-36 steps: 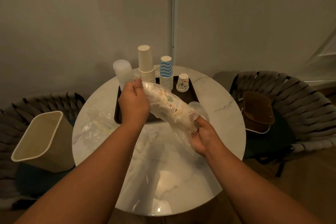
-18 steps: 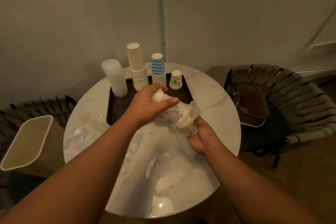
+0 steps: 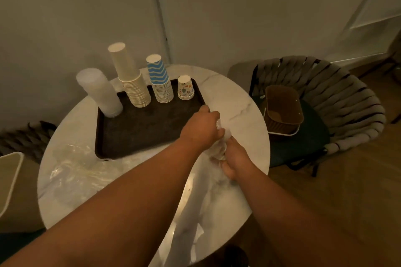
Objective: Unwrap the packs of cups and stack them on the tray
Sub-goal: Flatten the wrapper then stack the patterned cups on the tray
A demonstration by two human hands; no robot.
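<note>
Over the round marble table point(image 3: 243, 102), my left hand point(image 3: 202, 128) grips the top of a clear plastic wrapper point(image 3: 221, 136). My right hand point(image 3: 235, 158) grips the wrapped pack of cups from below; the cups are almost hidden between the two hands. The dark tray point(image 3: 141, 128) lies just left of the hands. Along its far edge stand a clear plastic cup stack point(image 3: 98, 92), a tall cream stack point(image 3: 130, 77), a blue wavy-patterned stack point(image 3: 160, 80) and a short stack of patterned cups point(image 3: 185, 88).
Loose clear wrappers point(image 3: 71, 165) lie on the table's left side. A cream bin point(image 3: 8, 182) stands at the left edge. A woven chair point(image 3: 342, 102) on the right holds a brown basket point(image 3: 283, 110). The wall stands close behind the table.
My left hand has slid down the pack toward my right hand, bunching the wrapper. Both hands have moved right of the tray, and the patterned cups are now nearly hidden.
</note>
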